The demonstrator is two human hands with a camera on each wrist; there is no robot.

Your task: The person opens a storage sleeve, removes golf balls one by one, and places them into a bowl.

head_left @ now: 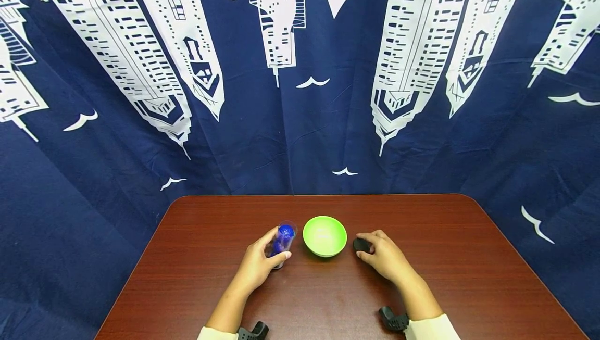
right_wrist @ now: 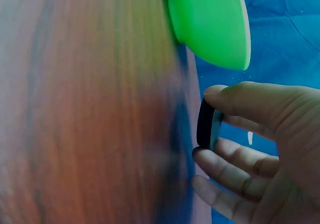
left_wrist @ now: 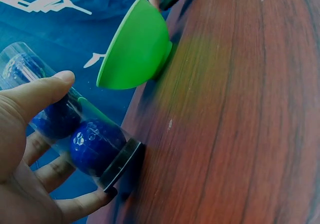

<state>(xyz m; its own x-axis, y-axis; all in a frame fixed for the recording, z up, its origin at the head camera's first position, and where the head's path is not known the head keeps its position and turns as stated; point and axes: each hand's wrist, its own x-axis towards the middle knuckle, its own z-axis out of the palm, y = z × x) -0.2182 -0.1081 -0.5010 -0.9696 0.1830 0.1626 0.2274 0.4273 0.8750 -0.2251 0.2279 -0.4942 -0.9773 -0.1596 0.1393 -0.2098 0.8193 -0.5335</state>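
Two hands rest on the dark red-brown wooden bench (head_left: 422, 267), one on each side of a small bright green plastic bowl (head_left: 324, 235).

The left hand (head_left: 259, 264) holds a clear plastic tube (head_left: 283, 241) with blue dimpled balls (left_wrist: 95, 145) stacked inside. The thumb curls round the near side and the other fingers (left_wrist: 82, 205) wrap round the far side, so the tube cannot slip. The tube's black flat base (left_wrist: 121, 165) sits on the bench. It stands just beside the bowl on the left, not touching it. From the head view the top of the tube looks open, with a blue ball showing near the rim.

The right hand (head_left: 385, 256) holds a small round black lid (right_wrist: 206, 123), flat like a coin. The thumb (right_wrist: 245, 96) presses on its top edge and the curled fingers hold it from below, so it is pinched on its edge. The lid is down low at the bench, just to the right of the bowl and apart from it. I cannot tell if the lid touches the wood.

The bowl stands upright on its little foot, with its open side up. It looks empty inside. It sits between the tube and the lid, near both.

Behind the bench hangs a dark blue cloth (head_left: 300, 137) with white towers and birds printed on it.
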